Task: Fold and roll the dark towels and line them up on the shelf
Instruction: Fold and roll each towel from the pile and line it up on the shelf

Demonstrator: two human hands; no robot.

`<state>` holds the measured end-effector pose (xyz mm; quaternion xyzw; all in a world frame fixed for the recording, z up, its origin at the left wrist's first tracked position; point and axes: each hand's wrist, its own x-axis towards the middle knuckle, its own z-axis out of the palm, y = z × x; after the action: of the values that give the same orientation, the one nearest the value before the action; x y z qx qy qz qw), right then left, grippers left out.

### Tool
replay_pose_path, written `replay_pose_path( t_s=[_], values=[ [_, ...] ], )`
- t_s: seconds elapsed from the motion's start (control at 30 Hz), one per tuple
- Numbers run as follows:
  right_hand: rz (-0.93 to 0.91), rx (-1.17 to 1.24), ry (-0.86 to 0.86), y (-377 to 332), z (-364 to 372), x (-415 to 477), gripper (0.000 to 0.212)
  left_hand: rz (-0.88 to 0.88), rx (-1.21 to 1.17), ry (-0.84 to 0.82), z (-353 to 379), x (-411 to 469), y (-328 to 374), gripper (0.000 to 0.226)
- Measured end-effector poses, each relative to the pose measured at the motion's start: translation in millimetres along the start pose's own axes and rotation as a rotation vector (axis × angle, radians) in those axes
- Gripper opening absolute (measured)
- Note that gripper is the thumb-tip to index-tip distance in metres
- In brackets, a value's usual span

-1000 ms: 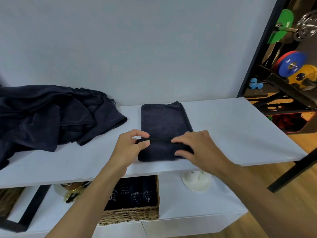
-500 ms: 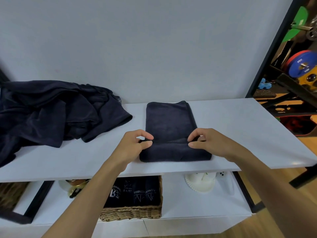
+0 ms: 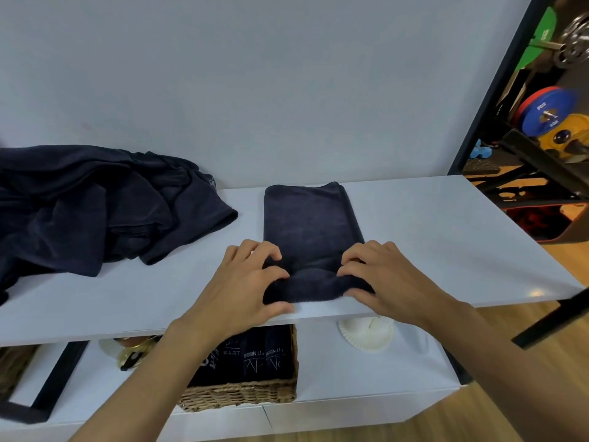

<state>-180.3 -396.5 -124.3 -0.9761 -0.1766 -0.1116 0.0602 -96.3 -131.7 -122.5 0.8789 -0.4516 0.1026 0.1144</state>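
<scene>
A dark folded towel [image 3: 310, 224] lies as a long strip on the white shelf top [image 3: 430, 237], running away from me. Its near end is curled into a short roll [image 3: 310, 287] at the shelf's front edge. My left hand [image 3: 245, 282] grips the roll's left end, and my right hand [image 3: 382, 279] grips its right end, fingers curled over the cloth. A heap of loose dark towels [image 3: 89, 205] lies on the shelf to the left.
A wicker basket [image 3: 242, 393] with rolled dark towels stands on the lower shelf below my hands. A white ribbed dish [image 3: 366, 338] sits to its right, a gold object [image 3: 134, 352] to its left. A black rack with coloured weight plates [image 3: 548, 116] stands at the right.
Both hands have gone from pinching the flat near edge to curling it over, so the towel's near end now forms a short roll.
</scene>
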Motion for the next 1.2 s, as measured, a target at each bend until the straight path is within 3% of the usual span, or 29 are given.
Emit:
replay_pose_path(
  t_s=[0.1,0.17,0.27,0.33,0.4,0.47,0.53,0.6,0.67,0.7,0.77,0.83,0.93,1.03,1.13,1.2],
  values=[
    [0.074,0.114,-0.032,2.5,-4.2,7.6,0.015,0.018,-0.051,-0.042,-4.9,5.4,-3.4,0.023],
    [0.207,0.328,-0.126,7.2,-9.3,15.3,0.014,-0.103,-0.288,-0.076,-9.5,13.4,-6.2,0.013],
    [0.377,0.595,-0.155,15.3,-15.1,28.8,0.011,-0.309,-0.605,-0.150,-12.6,29.5,-18.4,0.016],
    [0.435,0.624,-0.125,16.4,-17.1,37.2,0.011,-0.391,-0.773,-0.216,-12.8,38.9,-28.0,0.016],
    [0.388,0.468,-0.015,14.9,-15.4,41.7,0.013,-0.414,-0.795,-0.230,-11.6,43.9,-33.9,0.014],
    [0.198,0.141,0.157,12.2,-11.4,42.0,0.017,-0.387,-0.734,-0.184,-7.3,47.9,-36.7,0.020],
    [0.049,-0.021,0.179,12.6,-6.7,34.1,0.015,-0.352,-0.668,-0.143,-2.8,50.6,-36.3,0.027],
    [0.061,-0.026,0.052,16.5,-0.6,25.8,0.031,-0.318,-0.556,-0.083,1.3,50.5,-36.0,0.031],
    [0.099,-0.038,-0.023,23.6,6.5,23.9,0.042,-0.264,-0.412,-0.022,1.6,45.0,-34.2,0.013],
    [0.115,-0.033,-0.024,25.2,6.7,27.2,0.041,-0.213,-0.298,-0.016,1.7,41.7,-33.8,0.016],
    [0.130,0.021,-0.007,26.2,5.2,37.6,0.033,-0.088,0.001,-0.052,8.2,37.1,-32.8,0.051],
    [0.178,0.153,-0.036,28.5,1.9,42.7,0.028,-0.021,0.125,-0.050,13.7,38.0,-34.0,0.050],
    [0.287,0.481,-0.157,36.2,-6.4,44.2,0.020,-0.149,-0.274,-0.105,7.1,44.7,-42.6,0.032],
    [0.348,0.644,-0.171,42.7,-8.0,50.1,0.007,-0.341,-0.766,-0.204,-1.8,58.2,-53.9,0.016],
    [0.378,0.662,-0.052,46.9,-0.4,57.2,0.005,-0.423,-0.838,-0.213,0.2,72.4,-56.2,0.004],
    [0.317,0.525,0.074,49.6,4.4,60.0,0.006,-0.497,-0.827,-0.169,4.5,79.0,-56.6,0.005]
  ],
)
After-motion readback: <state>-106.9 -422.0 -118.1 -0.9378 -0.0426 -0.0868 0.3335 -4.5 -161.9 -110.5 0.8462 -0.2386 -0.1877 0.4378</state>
